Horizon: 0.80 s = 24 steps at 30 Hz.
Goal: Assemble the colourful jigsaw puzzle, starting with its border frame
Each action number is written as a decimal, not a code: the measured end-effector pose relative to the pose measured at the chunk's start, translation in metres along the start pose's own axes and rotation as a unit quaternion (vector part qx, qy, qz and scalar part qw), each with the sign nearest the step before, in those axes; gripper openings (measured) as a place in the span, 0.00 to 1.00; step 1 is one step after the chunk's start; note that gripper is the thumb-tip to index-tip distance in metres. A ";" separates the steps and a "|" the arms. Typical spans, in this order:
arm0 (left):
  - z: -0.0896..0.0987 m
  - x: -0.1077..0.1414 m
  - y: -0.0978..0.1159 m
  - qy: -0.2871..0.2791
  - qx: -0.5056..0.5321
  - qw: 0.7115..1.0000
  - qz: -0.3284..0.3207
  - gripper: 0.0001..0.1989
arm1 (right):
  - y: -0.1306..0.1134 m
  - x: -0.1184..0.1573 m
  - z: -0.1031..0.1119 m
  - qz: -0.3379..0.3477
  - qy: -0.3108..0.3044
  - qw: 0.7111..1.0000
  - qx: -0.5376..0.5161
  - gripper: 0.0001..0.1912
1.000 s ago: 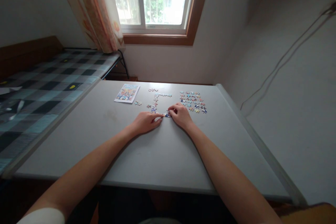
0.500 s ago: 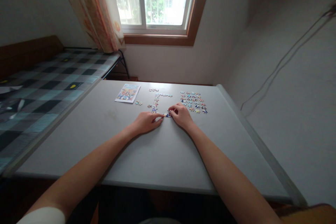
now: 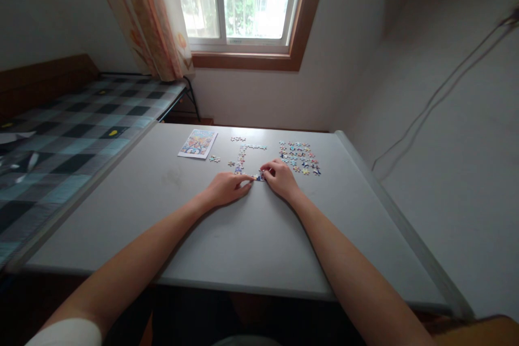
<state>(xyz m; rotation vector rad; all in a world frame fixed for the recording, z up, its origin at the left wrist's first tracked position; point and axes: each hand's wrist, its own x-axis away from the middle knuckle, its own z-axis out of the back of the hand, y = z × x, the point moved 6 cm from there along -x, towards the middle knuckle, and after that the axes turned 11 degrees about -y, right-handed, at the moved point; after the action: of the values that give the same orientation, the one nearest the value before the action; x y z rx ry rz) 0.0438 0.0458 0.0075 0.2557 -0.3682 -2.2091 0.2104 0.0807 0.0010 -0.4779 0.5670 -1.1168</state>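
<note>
A partly joined jigsaw border [image 3: 241, 155] lies on the table, with a top row, a left side and a bottom row. My left hand [image 3: 227, 189] rests at its lower left, index finger stretched out and touching the bottom row. Thumb and fingertips of my right hand [image 3: 279, 177] are pinched on a small puzzle piece [image 3: 261, 174] at the right end of that row; the fingers partly hide it. Loose puzzle pieces [image 3: 299, 155] are laid out in rows just beyond and to the right of my right hand.
A printed picture sheet [image 3: 198, 144] lies left of the border. Small groups of pieces sit beside it [image 3: 214, 159] and behind the border [image 3: 238, 139]. The white table [image 3: 243, 243] stands between a checked bed [image 3: 81, 130] and the right wall, below a window.
</note>
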 end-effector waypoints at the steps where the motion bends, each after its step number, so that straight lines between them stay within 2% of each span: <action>1: 0.000 0.000 0.000 0.000 0.000 1.000 0.000 0.16 | 0.000 0.000 0.000 0.000 0.001 1.000 0.000 0.09; 24: 0.001 0.000 0.001 -0.005 0.004 1.000 0.003 0.16 | 0.000 0.001 0.001 0.000 0.005 1.000 -0.001 0.09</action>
<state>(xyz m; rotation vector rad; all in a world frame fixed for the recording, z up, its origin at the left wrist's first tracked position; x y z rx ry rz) 0.0446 0.0452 0.0092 0.2474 -0.3822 -2.2045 0.2108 0.0800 0.0014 -0.4742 0.5760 -1.1190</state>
